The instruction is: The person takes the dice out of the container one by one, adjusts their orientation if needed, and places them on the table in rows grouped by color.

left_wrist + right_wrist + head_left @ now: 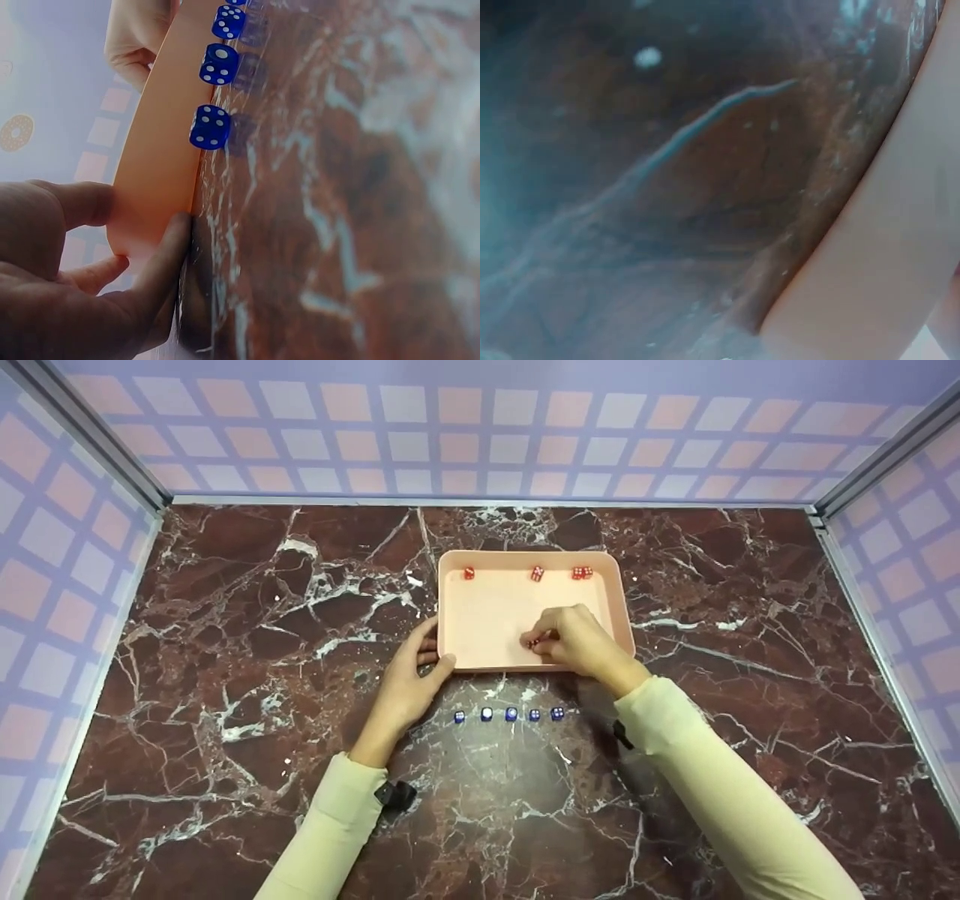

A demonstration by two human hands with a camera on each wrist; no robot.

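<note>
A peach-coloured tray lies on the marble-patterned table. My left hand holds its near left corner, thumb at the front wall and the other fingers along the left side. Over the tray's near right part, my right hand pinches a red die, mostly covered by the fingertips. Along the far inner wall sit more red dice: one at the left, one near the middle and two side by side toward the right.
Several blue dice stand in a row on the table just in front of the tray; the left wrist view shows one blue die closest to the left hand. Checked panels wall the table at the back and both sides.
</note>
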